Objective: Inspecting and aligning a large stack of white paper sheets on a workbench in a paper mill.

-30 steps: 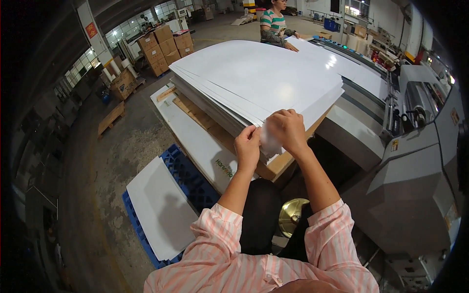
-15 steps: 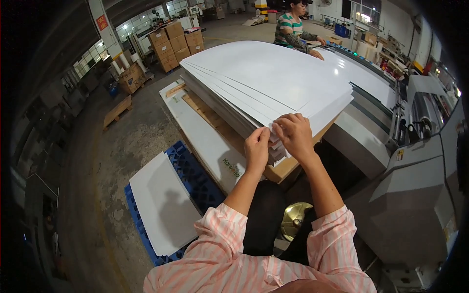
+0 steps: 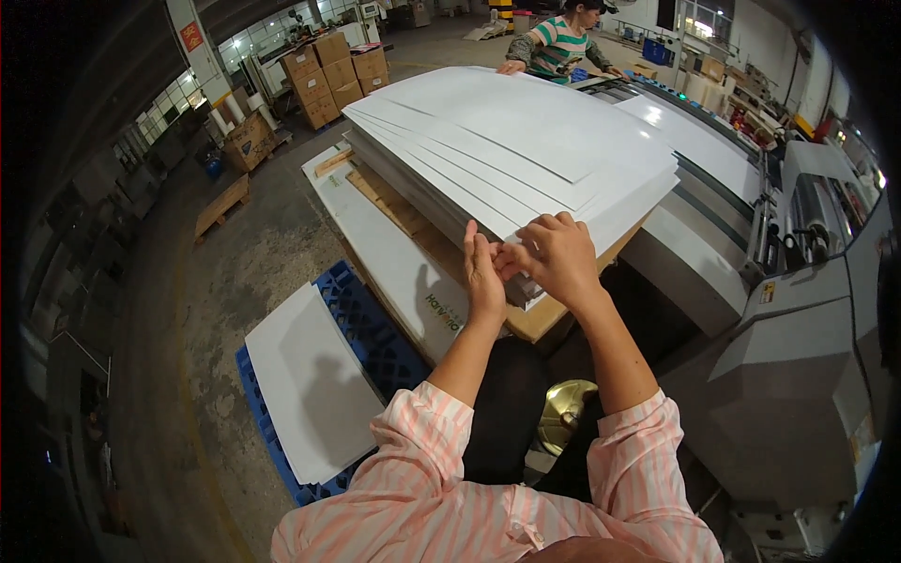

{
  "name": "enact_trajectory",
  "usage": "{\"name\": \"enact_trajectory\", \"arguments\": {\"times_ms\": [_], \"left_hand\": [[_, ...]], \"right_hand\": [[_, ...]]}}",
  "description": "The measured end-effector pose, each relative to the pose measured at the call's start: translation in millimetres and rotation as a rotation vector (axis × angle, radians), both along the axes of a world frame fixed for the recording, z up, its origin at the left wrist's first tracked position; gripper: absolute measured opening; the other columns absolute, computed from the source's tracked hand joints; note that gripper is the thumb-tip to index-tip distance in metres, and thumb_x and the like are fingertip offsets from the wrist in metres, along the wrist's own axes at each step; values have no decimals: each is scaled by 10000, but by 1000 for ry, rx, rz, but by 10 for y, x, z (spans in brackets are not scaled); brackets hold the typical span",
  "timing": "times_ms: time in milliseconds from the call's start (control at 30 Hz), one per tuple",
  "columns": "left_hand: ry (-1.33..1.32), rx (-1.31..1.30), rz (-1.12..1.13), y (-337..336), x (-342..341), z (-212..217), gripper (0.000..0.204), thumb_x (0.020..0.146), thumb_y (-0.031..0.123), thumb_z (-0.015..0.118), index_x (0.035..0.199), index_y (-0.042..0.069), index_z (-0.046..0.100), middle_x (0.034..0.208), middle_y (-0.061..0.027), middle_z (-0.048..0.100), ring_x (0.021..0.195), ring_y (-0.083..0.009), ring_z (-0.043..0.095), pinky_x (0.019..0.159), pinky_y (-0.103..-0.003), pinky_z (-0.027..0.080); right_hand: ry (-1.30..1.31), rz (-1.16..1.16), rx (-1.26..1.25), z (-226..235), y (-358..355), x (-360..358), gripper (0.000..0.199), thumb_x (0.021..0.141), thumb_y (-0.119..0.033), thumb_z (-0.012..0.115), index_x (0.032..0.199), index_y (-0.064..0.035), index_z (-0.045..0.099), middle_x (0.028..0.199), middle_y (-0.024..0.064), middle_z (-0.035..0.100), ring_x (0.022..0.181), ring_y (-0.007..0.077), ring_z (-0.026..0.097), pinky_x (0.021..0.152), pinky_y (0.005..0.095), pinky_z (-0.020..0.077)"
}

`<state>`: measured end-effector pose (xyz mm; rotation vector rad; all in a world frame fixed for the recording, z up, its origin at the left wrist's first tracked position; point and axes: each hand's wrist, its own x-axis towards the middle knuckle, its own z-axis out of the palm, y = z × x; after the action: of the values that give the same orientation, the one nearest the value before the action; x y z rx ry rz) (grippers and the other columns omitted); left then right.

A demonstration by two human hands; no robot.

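Observation:
A tall stack of large white sheets [image 3: 450, 113] lies in front of me, its top sheets fanned in staggered layers toward the near corner. At that corner my right hand [image 3: 563, 255] is closed, its bent fingers pinching the sheet edges; the exact grip is partly hidden. My left hand [image 3: 484, 280] is beside it, just off the stack's left side, with fingers stretched upward and apart. The fingertips of both hands are close together, and whether they touch cannot be made out.
Beneath the stack is a wooden pallet [image 3: 380, 200] on a pale board. Lower left, a smaller pile of white sheets [image 3: 310, 385] rests on a blue plastic pallet [image 3: 352, 310]. A grey machine [image 3: 788, 347] stands at right. Across the stack, a person [image 3: 563, 42] touches its far edge.
My left hand has opened from its pinch at the corner. The top sheets are fanned more widely. The co-worker has shifted left, one hand now at the stack's far edge.

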<state>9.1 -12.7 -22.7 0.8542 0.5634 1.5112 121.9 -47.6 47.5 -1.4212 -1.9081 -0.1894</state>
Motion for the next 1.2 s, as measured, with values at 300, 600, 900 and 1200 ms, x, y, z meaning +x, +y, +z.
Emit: {"name": "enact_trajectory", "arguments": {"times_ms": [300,600,900,1200], "left_hand": [[59,-10,-24,-55,43,38,569,920,155,456,1362,-43,158,907,-85,567,791,-150,589,705,-274,517],[71,-26,32,-25,80,75,658,883,149,546,1377,21,131,941,-96,507,774,-141,531,646,-300,530],[100,-41,77,-49,85,115,274,904,196,520,1101,54,394,843,-44,478,700,-116,505,563,-266,492],[185,40,99,-110,71,92,332,892,132,527,1182,64,380,852,-40,503,699,-100,501,606,-255,485]], "right_hand": [[101,-85,-128,50,48,-12,168,720,-232,632,774,-80,680,764,60,616,787,253,551,667,381,459],[-180,86,260,124,116,303,56,735,-132,651,749,-78,649,754,27,611,694,203,560,599,309,470],[693,287,-115,-204,451,325,184,811,-194,619,893,-30,641,786,59,634,663,165,545,618,281,442],[1150,313,60,-74,449,191,202,857,-181,577,942,-4,624,771,49,621,727,99,549,646,247,437]]}}
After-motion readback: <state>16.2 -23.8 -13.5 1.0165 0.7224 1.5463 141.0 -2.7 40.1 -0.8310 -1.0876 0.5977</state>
